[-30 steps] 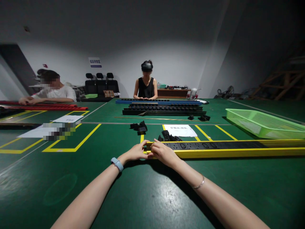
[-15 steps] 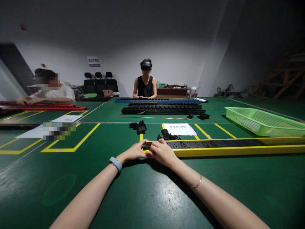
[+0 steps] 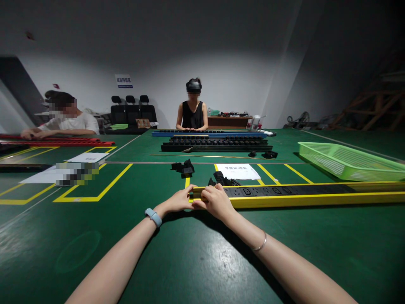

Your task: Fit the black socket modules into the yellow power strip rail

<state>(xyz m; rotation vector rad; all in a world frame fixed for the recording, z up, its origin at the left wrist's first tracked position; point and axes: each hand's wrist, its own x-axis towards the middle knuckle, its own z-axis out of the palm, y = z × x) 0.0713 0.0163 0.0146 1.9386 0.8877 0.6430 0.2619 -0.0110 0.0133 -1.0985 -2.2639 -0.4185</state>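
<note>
A long yellow rail (image 3: 303,199) lies across the green table, its channel holding a row of black socket modules (image 3: 262,191). My left hand (image 3: 177,201) is closed around the rail's left end, thumb at the near side and fingers at the far side. Just right of it, my right hand (image 3: 218,202) has curled fingers over the channel, pressed on the left end of the socket row. The module under those fingers is mostly hidden. Loose black plastic pieces (image 3: 221,179) lie right behind the rail, with more black pieces (image 3: 184,168) farther back.
A light green basket (image 3: 341,162) stands at the back right. Behind a paper sheet (image 3: 238,172) lie a dark rail (image 3: 217,145) and a blue rail (image 3: 155,134). One person (image 3: 193,110) sits opposite; another person (image 3: 84,122) works at the left by red rails (image 3: 88,142).
The row of black sockets has slid a little to the right inside the yellow rail. Both my hands stay at the rail's left end; my right fingers have shifted slightly.
</note>
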